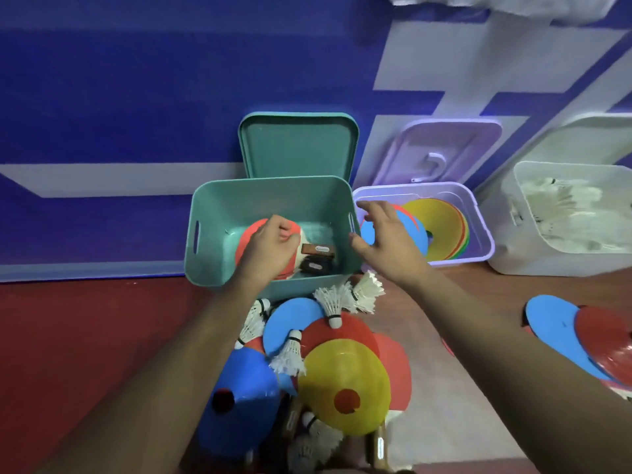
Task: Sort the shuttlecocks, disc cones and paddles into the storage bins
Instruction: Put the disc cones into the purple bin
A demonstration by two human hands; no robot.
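**Mixed Gear on the Floor: How Each Piece Is Best Taken**

At the left, an open teal plastic storage bin stands on the floor against the wall, and red-faced, wooden-handled paddles lie inside it. The left grip hangs inside it with fingers curled over a red face; whether anything is held cannot be told. Paddles are judged stiff and the heaviest items, best taken by the handle.

In front of the bin a mixed heap lies on the floor: a blue plastic disc cone, white feather shuttlecocks and a yellow plastic disc cone. Cones are likely light, bendy and slick, so the rim or centre hole is suggested. Shuttlecocks are probably near weightless, with crushable feathers, so the cork end is advised.

The right grip is spread wide and empty above the near left corner of a lavender plastic bin, where cones are stacked. At the right, a white plastic bin contains shuttlecocks.
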